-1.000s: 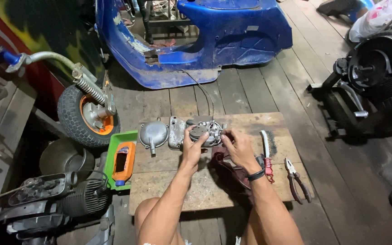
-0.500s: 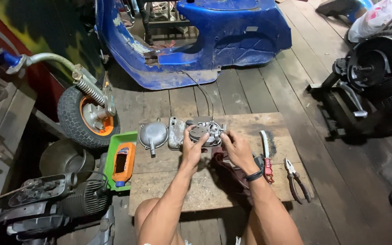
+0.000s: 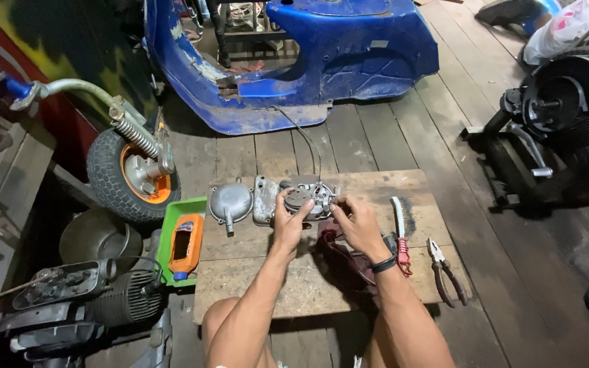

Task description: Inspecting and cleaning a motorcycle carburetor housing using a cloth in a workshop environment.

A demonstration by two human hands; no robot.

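Nearest the camera, both forearms reach forward over the wooden desk (image 3: 253, 286). The left hand (image 3: 288, 221) curls its fingers around the near-left side of the metal carburetor (image 3: 311, 197), and the right hand (image 3: 357, 221) pinches at its right edge with fingers closed. The carburetor sits at the desk's far middle. Just left of it lie two grey metal covers (image 3: 240, 201); right of it a wire brush (image 3: 399, 235), then pliers (image 3: 444, 269). Well beyond it stands a blue scooter body (image 3: 349, 61).
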